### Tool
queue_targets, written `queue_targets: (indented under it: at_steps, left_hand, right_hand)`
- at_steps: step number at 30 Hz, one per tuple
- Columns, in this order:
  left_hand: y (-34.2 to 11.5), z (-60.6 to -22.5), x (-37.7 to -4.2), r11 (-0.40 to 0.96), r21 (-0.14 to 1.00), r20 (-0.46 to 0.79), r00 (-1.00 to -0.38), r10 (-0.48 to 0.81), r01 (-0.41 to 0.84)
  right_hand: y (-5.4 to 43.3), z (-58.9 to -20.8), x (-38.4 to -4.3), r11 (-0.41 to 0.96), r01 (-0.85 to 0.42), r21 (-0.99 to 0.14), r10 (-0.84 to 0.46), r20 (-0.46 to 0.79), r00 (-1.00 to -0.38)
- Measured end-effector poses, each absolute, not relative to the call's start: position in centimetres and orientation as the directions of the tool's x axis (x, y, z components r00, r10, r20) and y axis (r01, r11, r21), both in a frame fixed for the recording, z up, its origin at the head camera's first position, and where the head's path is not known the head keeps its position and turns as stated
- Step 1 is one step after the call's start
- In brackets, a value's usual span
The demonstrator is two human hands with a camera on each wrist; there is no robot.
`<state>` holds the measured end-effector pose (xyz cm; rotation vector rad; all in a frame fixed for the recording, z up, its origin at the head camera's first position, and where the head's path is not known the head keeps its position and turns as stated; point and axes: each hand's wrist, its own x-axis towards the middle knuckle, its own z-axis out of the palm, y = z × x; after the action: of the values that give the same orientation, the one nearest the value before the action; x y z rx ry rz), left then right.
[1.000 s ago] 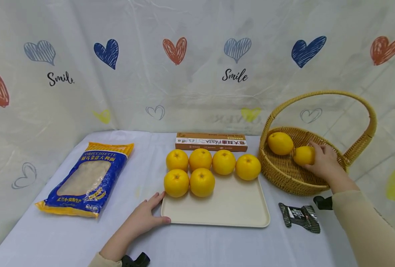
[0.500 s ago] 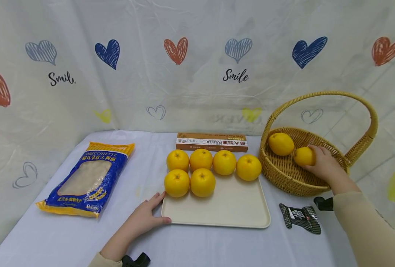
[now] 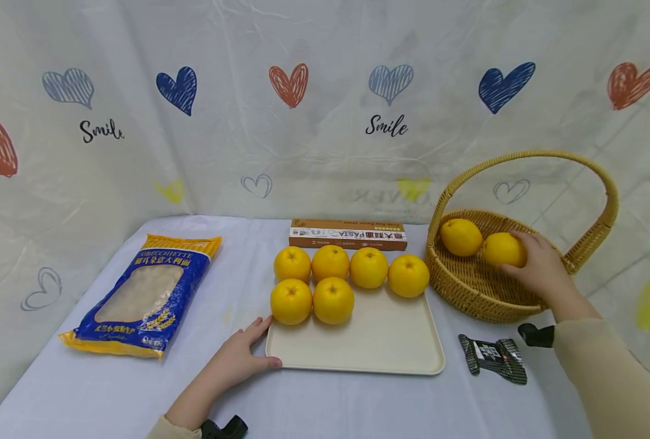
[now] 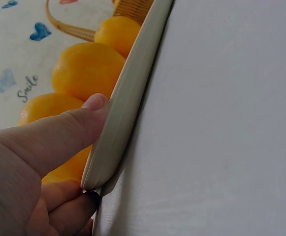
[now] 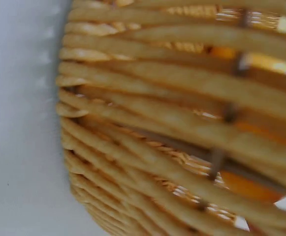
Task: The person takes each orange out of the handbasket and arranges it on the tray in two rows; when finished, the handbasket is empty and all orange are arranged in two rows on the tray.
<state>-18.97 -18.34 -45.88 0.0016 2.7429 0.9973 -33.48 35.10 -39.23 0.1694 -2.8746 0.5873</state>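
In the head view my right hand is inside the wicker basket and grips an orange. A second orange lies beside it in the basket. The basket's woven wall fills most of the right wrist view and hides that hand. My left hand rests at the left end of the cream tray, fingers extended; in the left wrist view its thumb lies on the rim. Several oranges stand on the tray, most in a back row and two in front of it.
A blue orecchiette bag lies left of the tray. Behind the oranges is a pasta box. A small dark wrapped packet sits in front of the basket, whose tall handle arches over the right hand.
The right hand has shifted slightly right and up with the orange, which now shows larger. The left hand and the oranges on the tray stay in place.
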Motion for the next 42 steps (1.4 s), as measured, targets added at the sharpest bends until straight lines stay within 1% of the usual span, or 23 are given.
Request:
queue_targets:
  at_steps: [7,13,17,21,24,27,29,31,36,38,40,42]
  left_hand:
    - [-18.3,-45.8,-18.9,0.77,0.633,-0.211,-0.975,0.074,-0.079]
    - [-18.4,-45.9,-19.0,0.768,0.635,-0.212,-0.975,0.072,-0.082]
    - [-18.4,-45.8,-19.0,0.769,0.635,-0.212,-0.974,0.076,-0.078]
    - [-18.4,-45.7,-19.0,0.768,0.635,-0.21,-0.975,0.077,-0.076]
    - [-18.4,-45.7,-19.0,0.767,0.637,-0.21,-0.975,0.078,-0.076]
    - [-18.4,-45.7,-19.0,0.766,0.639,-0.211,-0.974,0.079,-0.076]
    - [-18.3,-45.7,-19.0,0.765,0.64,-0.209,-0.975,0.08,-0.075]
    - [-18.4,-45.7,-19.0,0.764,0.641,-0.207,-0.975,0.08,-0.074]
    - [-18.4,-46.0,-19.1,0.76,0.647,-0.2,-0.976,0.086,-0.065]
    - [-18.4,-46.0,-19.1,0.76,0.646,-0.2,-0.976,0.088,-0.064]
    - [-18.4,-46.0,-19.1,0.761,0.646,-0.2,-0.976,0.087,-0.064]
    - [-18.4,-46.0,-19.2,0.762,0.644,-0.2,-0.976,0.087,-0.064]
  right_hand:
    - [33.9,-37.8,-32.4,0.88,-0.161,-0.447,-0.041,0.266,-0.963]
    - [32.2,-36.6,-30.6,0.831,-0.181,-0.526,-0.017,0.302,-0.953]
    - [30.8,-36.4,-29.1,0.777,-0.24,-0.582,0.0,0.381,-0.924]
    - [28.8,-36.2,-28.0,0.705,-0.328,-0.629,0.003,0.465,-0.885]
    - [26.9,-36.1,-27.3,0.594,-0.417,-0.687,-0.01,0.513,-0.859]
    - [24.8,-36.4,-26.6,0.372,-0.516,-0.772,-0.023,0.548,-0.836]
    - [23.4,-36.6,-26.1,0.252,-0.551,-0.795,-0.041,0.56,-0.827]
    - [22.1,-36.9,-25.6,0.181,-0.565,-0.805,-0.061,0.565,-0.823]
    - [19.5,-38.1,-24.8,0.147,-0.57,-0.808,-0.147,0.552,-0.821]
    - [18.7,-38.5,-24.6,0.161,-0.561,-0.812,-0.182,0.534,-0.826]
    - [18.1,-38.9,-24.5,0.207,-0.544,-0.813,-0.213,0.505,-0.836]
    - [17.5,-39.3,-24.5,0.282,-0.517,-0.808,-0.23,0.466,-0.854]
